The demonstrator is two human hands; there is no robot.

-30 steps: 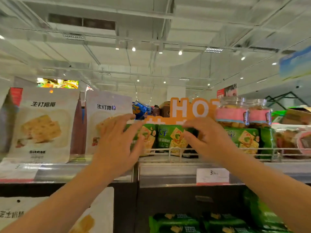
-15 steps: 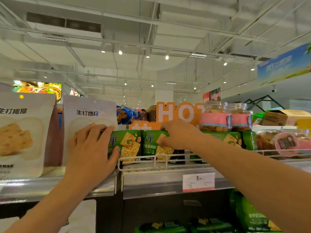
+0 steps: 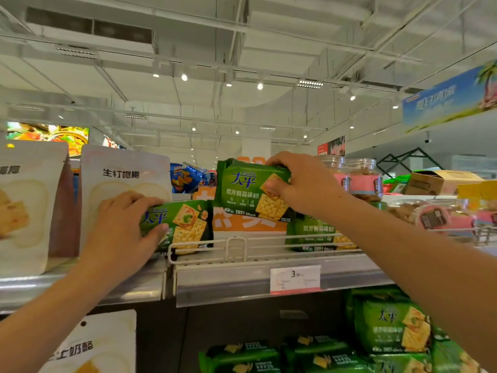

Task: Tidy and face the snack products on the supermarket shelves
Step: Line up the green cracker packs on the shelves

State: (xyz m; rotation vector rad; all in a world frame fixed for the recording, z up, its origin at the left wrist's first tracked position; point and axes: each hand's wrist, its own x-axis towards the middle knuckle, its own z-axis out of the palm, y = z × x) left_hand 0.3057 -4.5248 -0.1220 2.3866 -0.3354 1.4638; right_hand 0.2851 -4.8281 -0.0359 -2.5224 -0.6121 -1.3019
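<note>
On the top shelf (image 3: 242, 281), behind a white wire rail (image 3: 236, 244), stand green cracker packs. My right hand (image 3: 304, 184) grips one green cracker pack (image 3: 247, 189) by its right end and holds it lifted above the row. My left hand (image 3: 121, 230) grips the left end of another green pack (image 3: 185, 224), which stands on the shelf at the row's left. A third green pack (image 3: 312, 232) sits under my right forearm, partly hidden.
White snack pouches (image 3: 121, 184) stand left of the green packs. Clear jars with pink bands (image 3: 360, 176) sit at the right, an orange sign (image 3: 242, 219) behind the row. A price tag (image 3: 295, 278) hangs on the shelf edge. More green packs (image 3: 390, 324) fill the shelf below.
My right hand has lifted a green pack out of the row and raised it. My left hand has closed on the leftmost pack's end.
</note>
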